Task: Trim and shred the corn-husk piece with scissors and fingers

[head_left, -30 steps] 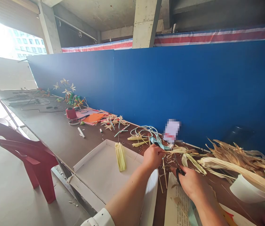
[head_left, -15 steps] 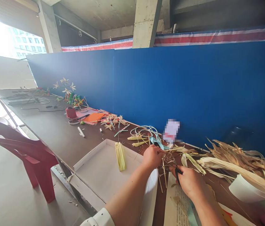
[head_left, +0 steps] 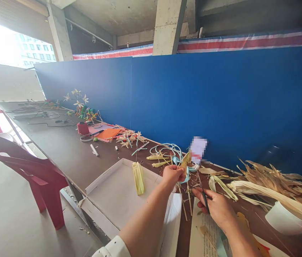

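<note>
My left hand (head_left: 172,175) pinches a yellowish piece of corn husk (head_left: 185,161), which points up above the table. In my right hand (head_left: 216,207) is a pair of scissors (head_left: 206,200) with dark handles, its blades pointing up and away from me, just right of the husk and apart from it. Beneath both hands lie thin sticks (head_left: 183,205) and scattered scraps. A pale green folded husk piece (head_left: 138,180) on a thin stem rests in the shallow white box lid (head_left: 105,192) to the left. More husk strips (head_left: 224,185) lie beyond my right hand.
Dried husks (head_left: 271,178) are heaped at the right, by a white bowl (head_left: 291,219). Light-blue cord (head_left: 167,147), orange paper (head_left: 108,134) and a red thread spool (head_left: 82,128) lie along the blue partition (head_left: 207,96). A red chair (head_left: 40,175) stands left of the table.
My left hand has turned the husk from lying nearly flat to pointing upward. My right hand and the scissors have moved slightly nearer, away from the husk.
</note>
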Available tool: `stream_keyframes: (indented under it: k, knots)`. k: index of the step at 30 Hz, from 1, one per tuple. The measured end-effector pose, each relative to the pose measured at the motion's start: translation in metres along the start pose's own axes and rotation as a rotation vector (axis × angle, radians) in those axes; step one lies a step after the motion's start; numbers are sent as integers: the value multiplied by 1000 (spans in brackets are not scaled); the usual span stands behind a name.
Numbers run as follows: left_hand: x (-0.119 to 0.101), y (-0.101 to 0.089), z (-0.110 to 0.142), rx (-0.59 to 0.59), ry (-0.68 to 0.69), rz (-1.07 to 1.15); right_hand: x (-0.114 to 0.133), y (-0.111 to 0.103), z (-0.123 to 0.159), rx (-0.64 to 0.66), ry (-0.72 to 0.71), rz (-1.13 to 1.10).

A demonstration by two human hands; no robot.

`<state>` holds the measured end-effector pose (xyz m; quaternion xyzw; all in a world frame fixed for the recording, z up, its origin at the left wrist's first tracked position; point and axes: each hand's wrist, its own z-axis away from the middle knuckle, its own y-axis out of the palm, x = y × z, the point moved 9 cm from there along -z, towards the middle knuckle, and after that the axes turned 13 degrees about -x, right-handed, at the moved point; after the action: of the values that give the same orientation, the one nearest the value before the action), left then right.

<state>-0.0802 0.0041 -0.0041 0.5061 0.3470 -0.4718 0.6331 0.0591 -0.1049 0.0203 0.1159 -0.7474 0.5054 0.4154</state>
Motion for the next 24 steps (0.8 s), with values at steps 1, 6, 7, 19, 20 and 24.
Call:
stream_keyframes:
  k: [1, 6, 7, 19, 20, 24]
  knots:
    - [0, 1, 0, 12, -15, 52, -1, 5, 3, 55, 56, -102]
    - [0, 5, 2, 70, -71, 193, 10, 15, 17, 156, 169, -340]
    - [0, 5, 3, 77, -75, 212, 12, 15, 20, 149, 166, -338]
    - [-2, 11, 14, 59, -80, 217, 20, 28, 24, 122, 91, -310]
    - [-2, 11, 15, 59, -82, 212, 20, 28, 23, 118, 82, -306]
    - [-2, 13, 18, 70, -81, 172, 19, 25, 20, 99, 76, -316]
